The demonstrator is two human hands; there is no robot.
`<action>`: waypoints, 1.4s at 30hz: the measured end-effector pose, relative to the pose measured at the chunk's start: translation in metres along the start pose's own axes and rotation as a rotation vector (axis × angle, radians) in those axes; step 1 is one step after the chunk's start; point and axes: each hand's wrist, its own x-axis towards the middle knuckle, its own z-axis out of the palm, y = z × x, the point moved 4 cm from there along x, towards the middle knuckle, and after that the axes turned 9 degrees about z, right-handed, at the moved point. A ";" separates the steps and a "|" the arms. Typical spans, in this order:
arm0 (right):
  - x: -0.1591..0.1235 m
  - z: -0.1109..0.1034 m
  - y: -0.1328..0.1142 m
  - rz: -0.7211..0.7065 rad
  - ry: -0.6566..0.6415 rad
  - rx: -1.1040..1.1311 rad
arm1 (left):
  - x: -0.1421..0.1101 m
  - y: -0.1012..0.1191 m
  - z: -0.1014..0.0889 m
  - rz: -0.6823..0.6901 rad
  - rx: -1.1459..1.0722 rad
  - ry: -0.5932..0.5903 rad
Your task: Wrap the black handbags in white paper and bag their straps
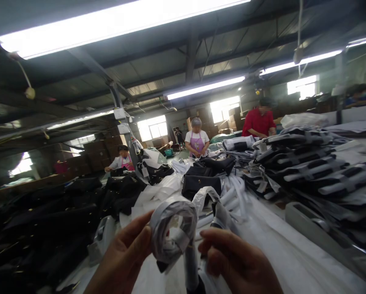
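A coiled strap (158, 234) wrapped in whitish film or tissue is held up in front of me, pinched at its left side by my left hand (129, 249). A dark tip pokes out below the coil. My right hand (234, 257) is just right of it, fingers bent and closed; what they grip, if anything, is hidden. Behind that hand, a wrapped band (207, 194) arches over and a dark piece partly in wrapping runs down. Farther back, a black bag (199, 185) with a small gold-coloured fitting lies among white wrapping.
Black bags (57, 216) are heaped at left. Wrapped black pieces (317, 159) are stacked high at right, beside a grey plastic object (323, 232). White sheeting (277, 237) covers the table. Across it are a person in a purple apron (197, 143), one in red (258, 122) and another at left (123, 160).
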 end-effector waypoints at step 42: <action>0.082 -0.007 0.089 0.496 -0.040 0.048 | 0.070 -0.062 0.078 -0.409 0.308 -0.563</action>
